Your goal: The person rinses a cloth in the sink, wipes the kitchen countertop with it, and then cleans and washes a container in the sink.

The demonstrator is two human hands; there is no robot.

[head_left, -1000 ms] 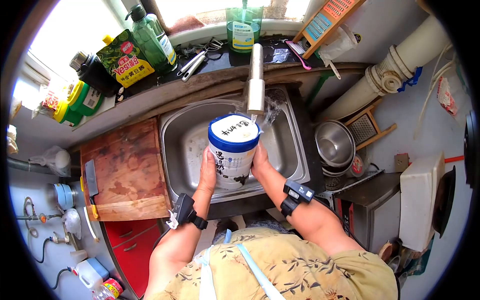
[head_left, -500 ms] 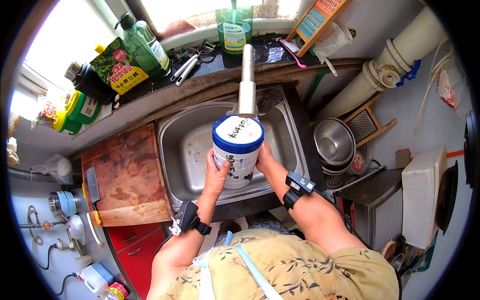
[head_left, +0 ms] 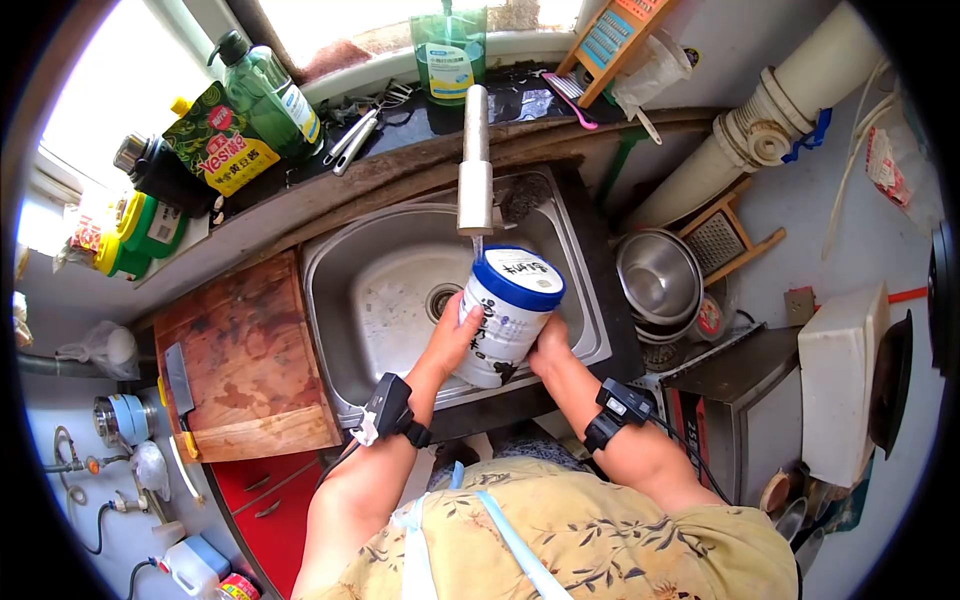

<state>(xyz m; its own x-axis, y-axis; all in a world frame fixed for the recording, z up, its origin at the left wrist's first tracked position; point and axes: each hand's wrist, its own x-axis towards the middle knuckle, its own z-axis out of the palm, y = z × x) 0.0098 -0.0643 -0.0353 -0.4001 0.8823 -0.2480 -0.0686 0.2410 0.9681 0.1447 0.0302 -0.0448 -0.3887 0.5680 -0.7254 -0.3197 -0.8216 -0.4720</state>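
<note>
A white milk powder can (head_left: 495, 335) with a blue-rimmed lid and dark lettering is held tilted over the front right of the steel sink (head_left: 375, 300). My left hand (head_left: 450, 338) grips its left side, thumb up along the wall. From the right, my right hand (head_left: 549, 344) closes round the lower side, its fingertips partly hidden behind the can. Just above and to the left of the lid is the faucet (head_left: 475, 195), with a thin stream of water falling from its mouth beside the can.
Left of the sink lies a wooden cutting board (head_left: 240, 350) with a knife (head_left: 179, 385). Bottles, including a green pump bottle (head_left: 268, 95), line the window ledge. Stacked steel bowls (head_left: 660, 285) stand at right, near a wooden grater (head_left: 715, 245).
The can has moved right, out from under the faucet, and tilts more. Both hands have moved right with it. Water now shows falling beside the can, and the drain is visible.
</note>
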